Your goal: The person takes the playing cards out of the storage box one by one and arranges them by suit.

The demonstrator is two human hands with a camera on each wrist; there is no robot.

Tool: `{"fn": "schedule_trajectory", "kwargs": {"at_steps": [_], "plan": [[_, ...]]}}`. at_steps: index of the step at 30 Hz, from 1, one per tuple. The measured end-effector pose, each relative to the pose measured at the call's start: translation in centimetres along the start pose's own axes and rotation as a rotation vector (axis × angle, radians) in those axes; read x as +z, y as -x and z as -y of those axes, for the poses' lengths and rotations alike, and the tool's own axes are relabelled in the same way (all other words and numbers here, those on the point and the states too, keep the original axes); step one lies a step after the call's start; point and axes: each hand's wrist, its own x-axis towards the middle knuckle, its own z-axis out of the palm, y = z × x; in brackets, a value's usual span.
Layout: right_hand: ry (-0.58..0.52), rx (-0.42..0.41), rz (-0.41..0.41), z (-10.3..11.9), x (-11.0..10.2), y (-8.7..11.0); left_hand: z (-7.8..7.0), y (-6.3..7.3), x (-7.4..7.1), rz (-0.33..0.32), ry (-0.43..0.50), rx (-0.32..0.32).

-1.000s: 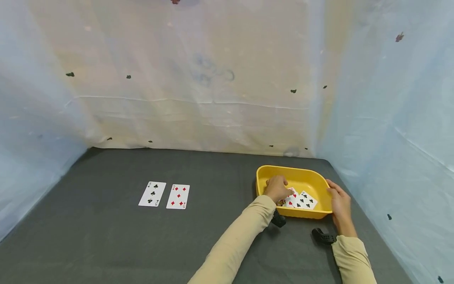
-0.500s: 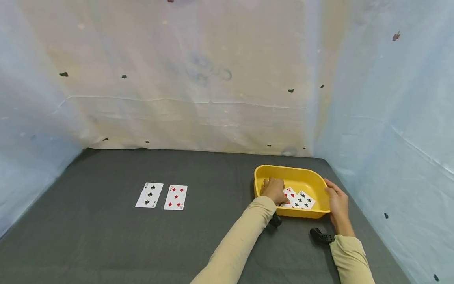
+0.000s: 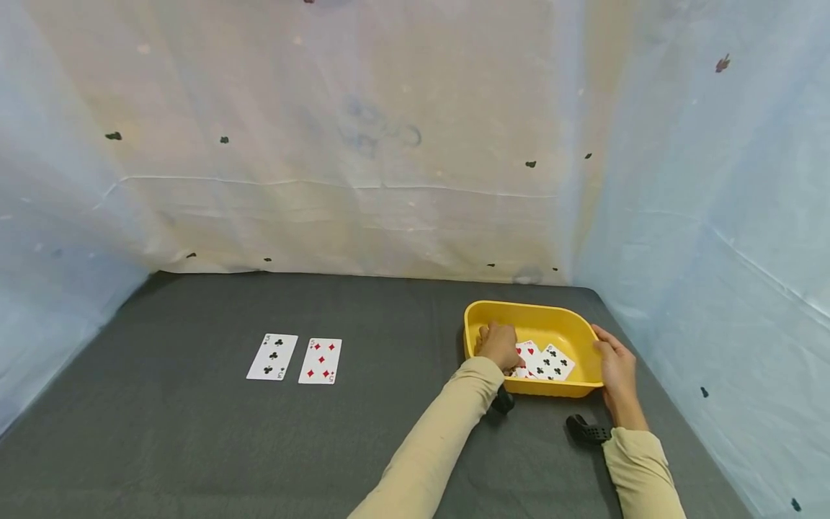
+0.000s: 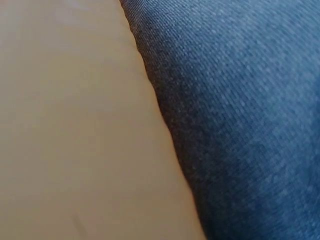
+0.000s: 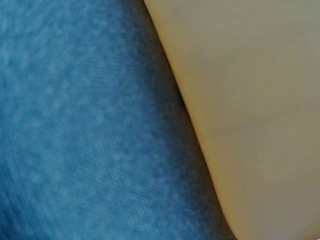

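Note:
A yellow plastic tub (image 3: 564,324) stands at the right of the table with several playing cards in it. Among these a red heart card (image 3: 527,353) and a club card (image 3: 558,364) overlap, face up. My left hand (image 3: 498,346) reaches down inside the tub, just left of these cards, thumb close to the heart card. Its fingertips are partly hidden, and I cannot tell whether it pinches a card. At the tub's right end my right hand (image 3: 619,371) grips the rim, thumb on the inner side. Both wrist views show only blurred skin and bluish cloth.
On the dark table cloth (image 3: 194,440) at left lie a three of clubs (image 3: 272,357) and a five of diamonds (image 3: 320,361), side by side and face up. Pale sheeting (image 3: 389,216) hangs behind the table and along both sides.
My left hand has moved left off the cards and lower into the tub, uncovering more of the heart card. My right hand keeps its grip on the rim. The head view has shifted slightly.

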Motion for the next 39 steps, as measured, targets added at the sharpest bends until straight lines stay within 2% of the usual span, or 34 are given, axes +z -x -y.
{"fn": "schedule_trajectory", "kwargs": {"at_steps": [8, 16, 24, 31, 39], "plan": [[0.003, -0.008, 0.006, 0.0, -0.1, 0.0, 0.1, -0.2, -0.2, -0.027, 0.092, 0.047], [-0.014, -0.019, 0.02, 0.1, -0.2, 0.1, 0.1, -0.1, -0.7, -0.023, 0.323, 0.135], [-0.02, 0.001, 0.023, 0.1, -0.1, 0.0, 0.1, 0.2, -1.0, -0.062, 0.534, 0.112], [-0.004, -0.001, 0.022, -0.1, -0.1, 0.0, 0.3, -0.1, -0.7, -0.148, 0.6, 0.128], [0.006, -0.007, 0.019, 0.0, -0.1, 0.0, 0.1, 0.3, -1.2, -0.197, 0.743, 0.076]]}}
